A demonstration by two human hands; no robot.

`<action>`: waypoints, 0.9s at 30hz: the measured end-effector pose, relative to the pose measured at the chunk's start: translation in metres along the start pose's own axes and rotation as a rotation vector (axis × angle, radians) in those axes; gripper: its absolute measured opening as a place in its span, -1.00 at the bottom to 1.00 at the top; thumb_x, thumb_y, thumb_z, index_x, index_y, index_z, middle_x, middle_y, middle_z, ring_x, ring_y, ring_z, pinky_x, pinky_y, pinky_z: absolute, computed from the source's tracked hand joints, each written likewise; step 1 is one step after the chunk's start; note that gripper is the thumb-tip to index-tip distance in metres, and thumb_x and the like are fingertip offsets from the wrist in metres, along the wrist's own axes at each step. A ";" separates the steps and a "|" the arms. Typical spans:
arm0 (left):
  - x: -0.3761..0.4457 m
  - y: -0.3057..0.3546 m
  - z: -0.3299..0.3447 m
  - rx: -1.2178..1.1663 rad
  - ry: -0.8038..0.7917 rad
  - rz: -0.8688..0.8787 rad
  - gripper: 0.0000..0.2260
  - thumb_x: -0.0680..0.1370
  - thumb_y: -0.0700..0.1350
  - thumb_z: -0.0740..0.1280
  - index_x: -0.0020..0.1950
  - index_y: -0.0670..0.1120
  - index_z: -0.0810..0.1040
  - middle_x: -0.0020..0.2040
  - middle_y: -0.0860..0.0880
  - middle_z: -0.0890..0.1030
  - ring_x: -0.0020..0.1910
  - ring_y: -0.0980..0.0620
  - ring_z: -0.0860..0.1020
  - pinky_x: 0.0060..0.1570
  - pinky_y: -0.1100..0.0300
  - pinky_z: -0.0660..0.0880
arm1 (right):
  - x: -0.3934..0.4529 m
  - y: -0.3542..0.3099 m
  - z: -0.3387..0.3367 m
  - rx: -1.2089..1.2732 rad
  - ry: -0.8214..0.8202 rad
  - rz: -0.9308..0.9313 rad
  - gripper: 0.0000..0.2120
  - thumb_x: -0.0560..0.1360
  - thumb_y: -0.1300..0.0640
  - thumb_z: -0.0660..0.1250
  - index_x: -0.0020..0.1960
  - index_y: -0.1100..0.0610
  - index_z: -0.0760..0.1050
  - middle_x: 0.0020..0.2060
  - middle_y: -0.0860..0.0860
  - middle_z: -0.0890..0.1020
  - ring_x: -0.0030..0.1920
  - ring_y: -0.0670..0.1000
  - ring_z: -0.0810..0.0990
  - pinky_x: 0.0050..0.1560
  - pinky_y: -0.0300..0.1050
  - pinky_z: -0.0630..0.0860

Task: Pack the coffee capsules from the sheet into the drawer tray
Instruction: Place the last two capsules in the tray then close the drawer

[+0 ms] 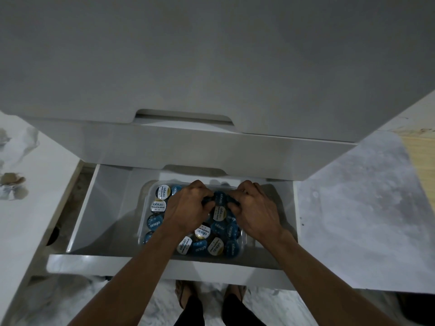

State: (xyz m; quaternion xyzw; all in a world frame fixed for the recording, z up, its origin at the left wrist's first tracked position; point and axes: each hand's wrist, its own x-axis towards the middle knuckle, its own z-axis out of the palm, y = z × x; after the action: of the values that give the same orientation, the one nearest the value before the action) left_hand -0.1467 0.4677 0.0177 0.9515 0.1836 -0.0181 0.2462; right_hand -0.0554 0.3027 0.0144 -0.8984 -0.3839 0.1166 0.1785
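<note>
Two hands work inside the open white drawer [106, 208]. The left hand [186, 208] and right hand [254, 208], fingers curled, both grip blue coffee capsules [220, 198] at the far end of the clear tray [145, 191]. The tray sits in the drawer's middle — packed with blue and white-lidded capsules, some tilted. Crumpled wrappers [13, 187] lie on the floor at left.

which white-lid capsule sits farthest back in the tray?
The white-lid capsule at the tray's back-left corner, just beyond the left hand; every other white lid lies nearer the drawer front.
</note>
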 end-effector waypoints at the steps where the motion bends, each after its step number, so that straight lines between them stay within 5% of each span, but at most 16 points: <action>1: -0.001 -0.001 0.000 -0.013 0.010 -0.008 -0.79 0.52 0.00 0.39 0.14 0.01 0.65 0.14 0.07 0.59 0.01 -0.01 0.61 -0.07 0.04 0.58 | 0.000 -0.001 -0.001 0.015 -0.002 0.005 -0.72 0.57 0.03 0.28 0.27 -0.01 0.53 0.10 -0.01 0.51 0.12 0.02 0.46 -0.03 -0.05 0.56; 17: -0.055 0.007 -0.036 -0.263 0.228 -0.075 -0.73 0.45 0.01 0.50 0.11 0.00 0.67 0.07 0.02 0.67 -0.29 0.18 0.61 -0.15 0.17 0.60 | -0.034 -0.041 -0.019 0.439 0.152 0.146 -0.57 0.51 0.04 0.41 0.33 0.13 0.49 0.19 0.05 0.59 0.13 0.00 0.58 0.19 -0.08 0.54; 22: -0.096 -0.002 -0.068 -0.247 0.295 -0.017 -0.73 0.47 0.02 0.47 0.14 0.00 0.64 0.08 0.02 0.66 -0.21 0.15 0.61 -0.15 0.24 0.59 | -0.073 -0.085 -0.038 0.480 0.283 0.165 -0.64 0.51 0.04 0.41 0.27 0.11 0.53 0.09 0.02 0.61 0.01 -0.06 0.58 0.05 -0.12 0.58; 27: -0.152 -0.017 -0.090 -0.227 0.399 0.065 -0.74 0.49 0.02 0.45 0.15 0.00 0.62 0.11 -0.02 0.66 -0.18 0.05 0.66 -0.19 0.12 0.62 | -0.134 -0.130 -0.023 0.455 0.424 0.202 -0.65 0.49 0.07 0.44 0.25 0.12 0.56 0.08 0.06 0.64 -0.06 -0.10 0.56 -0.05 -0.33 0.42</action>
State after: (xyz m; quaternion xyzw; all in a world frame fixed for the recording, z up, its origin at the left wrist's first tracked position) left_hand -0.2998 0.4723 0.1080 0.9078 0.1990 0.1991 0.3108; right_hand -0.2224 0.2823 0.0980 -0.8733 -0.2113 0.0269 0.4382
